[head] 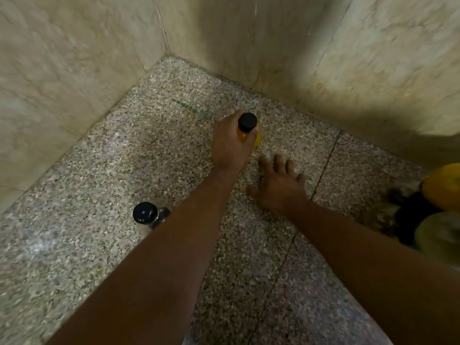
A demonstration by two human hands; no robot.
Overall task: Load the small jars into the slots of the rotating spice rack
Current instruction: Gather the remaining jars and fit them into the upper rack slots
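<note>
While both bare forearms reached up from the bottom of the frame, the left hand (pixel 230 143) sat just above centre and the right hand (pixel 278 183) lay lower and to its right, palm down, fingers pointing toward the upper part of the frame.

The surface was a speckled granite counter (pixel 99 245) with a seam running down its right half, set into a corner of pale marbled walls (pixel 62 70) that filled the top of the frame. At the right edge, blurred, stood the rack (pixel 420 220), dark with yellow and greenish round shapes in it.

The left hand was closed round a yellow jar (pixel 249 131) with a black cap, which stood upright on the counter. The right hand was spread open, holding nothing; whether it touched the counter I cannot tell. A second jar (pixel 149 215), black-capped, stood at centre left, partly behind the left forearm.
</note>
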